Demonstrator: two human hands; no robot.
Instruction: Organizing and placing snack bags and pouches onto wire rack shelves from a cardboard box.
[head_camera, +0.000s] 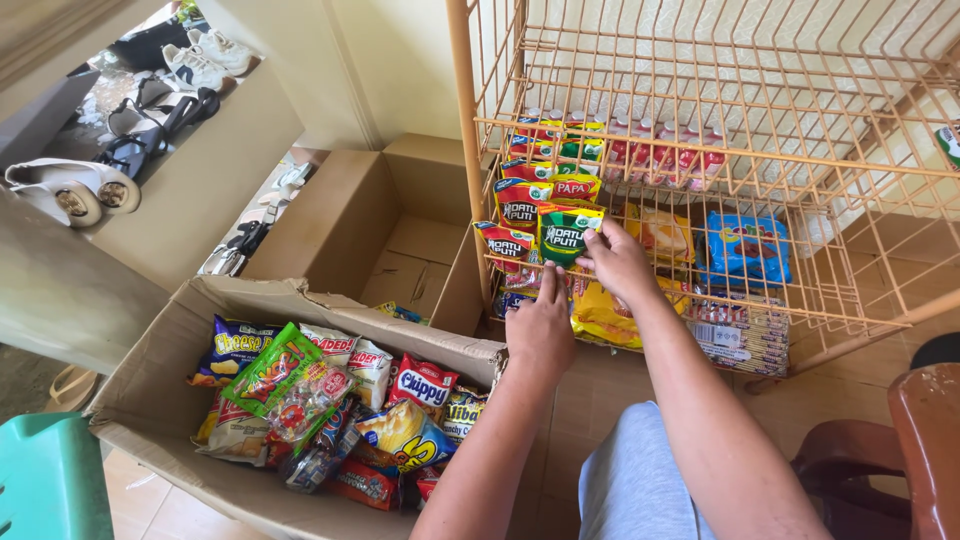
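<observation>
Right hand (617, 262) pinches top edge of a green sauce pouch (565, 236), fingertips on its upper right corner, pouch standing at front left of the orange wire rack (462, 120) w/ red pouches (520, 205) beside it. Left hand (541, 327) is loosely curled just below the pouch's bottom edge, thumb up by it; can't tell if it grips anything. Cardboard box of snack packs (160, 345) sits left of the rack.

Single head-worn view, positioned above the person's forearms and angled steeply downward and forward. Near field: the lap and an open cardboard box (160, 400) at left. Far field: an orange wire rack (640, 130) at right, close range.
</observation>
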